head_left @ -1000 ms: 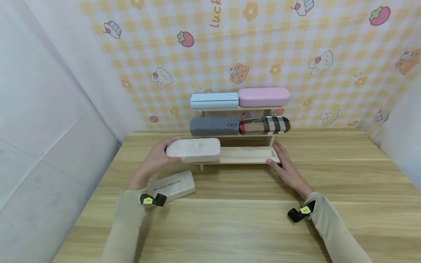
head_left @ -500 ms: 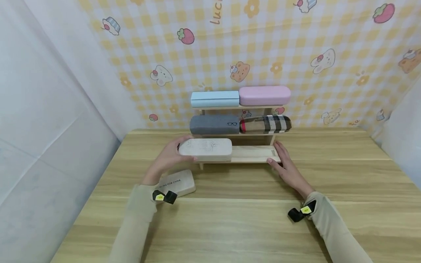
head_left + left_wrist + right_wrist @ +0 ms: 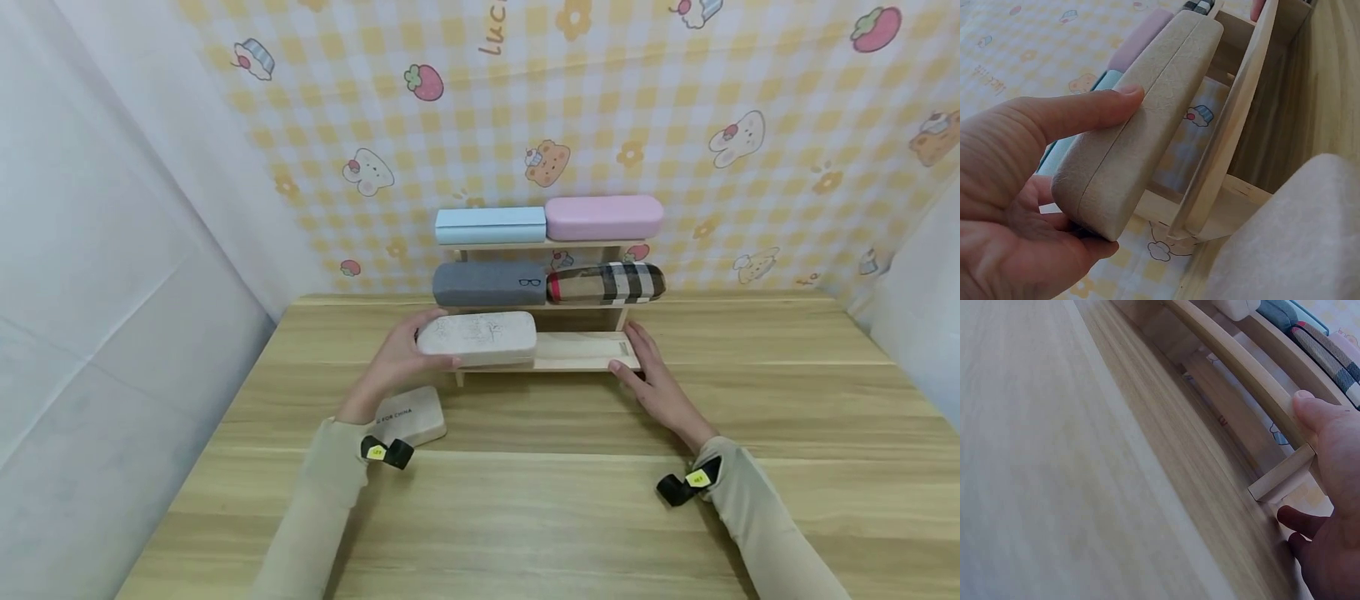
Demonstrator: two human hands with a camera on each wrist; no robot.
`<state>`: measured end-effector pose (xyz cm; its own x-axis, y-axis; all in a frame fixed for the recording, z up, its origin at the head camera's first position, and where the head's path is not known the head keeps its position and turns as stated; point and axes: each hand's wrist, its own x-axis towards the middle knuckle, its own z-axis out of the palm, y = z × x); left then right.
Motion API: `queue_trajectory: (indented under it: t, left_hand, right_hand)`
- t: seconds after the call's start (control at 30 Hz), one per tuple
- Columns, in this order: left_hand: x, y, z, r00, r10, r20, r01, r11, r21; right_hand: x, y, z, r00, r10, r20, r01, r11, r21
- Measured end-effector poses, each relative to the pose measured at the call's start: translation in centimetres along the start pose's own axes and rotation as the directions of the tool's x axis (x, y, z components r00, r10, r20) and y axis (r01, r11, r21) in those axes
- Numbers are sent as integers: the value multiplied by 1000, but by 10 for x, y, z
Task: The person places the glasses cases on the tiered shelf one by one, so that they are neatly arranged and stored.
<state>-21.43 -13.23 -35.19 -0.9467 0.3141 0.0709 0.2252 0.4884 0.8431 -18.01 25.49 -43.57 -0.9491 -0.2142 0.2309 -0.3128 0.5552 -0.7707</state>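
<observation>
In the head view, my left hand (image 3: 397, 358) holds a cream glasses case (image 3: 477, 337) with a faint line drawing on its lid. It grips the case by its left end, close over the left part of the bottom tier of a wooden display rack (image 3: 576, 352). The left wrist view shows the thumb across the seam of the case (image 3: 1154, 106), and fingers underneath. My right hand (image 3: 656, 387) grips the right end of that bottom tier; its thumb presses the front edge in the right wrist view. Some of its fingers are hidden behind the rack.
On the top tier sit a light blue case (image 3: 491, 226) and a pink case (image 3: 603, 218). The middle tier bears a grey-blue case (image 3: 480, 284) and a plaid case (image 3: 606, 284). Another cream case (image 3: 414, 414), with lettering, lies on the table, partly hidden by my left wrist.
My left hand has carried the cream glasses case to the right along the bottom tier, mostly in the first half second. The right hand keeps its place on the rack.
</observation>
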Motion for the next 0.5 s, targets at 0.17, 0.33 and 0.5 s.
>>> queue_trajectory:
  t: [0.17, 0.33, 0.5]
  left_hand:
    - [3, -2, 5, 1000, 4, -7, -4, 999, 42]
    - [5, -5, 11, 1000, 1, -4, -1, 999, 53]
    - [6, -8, 14, 1000, 11, 10, -11, 997, 72]
  right_hand:
    - [0, 0, -1, 1000, 4, 0, -4, 1000, 6]
    - [-1, -2, -1, 1000, -1, 4, 1, 1000, 8]
    - [-1, -2, -1, 1000, 6, 12, -7, 1000, 5]
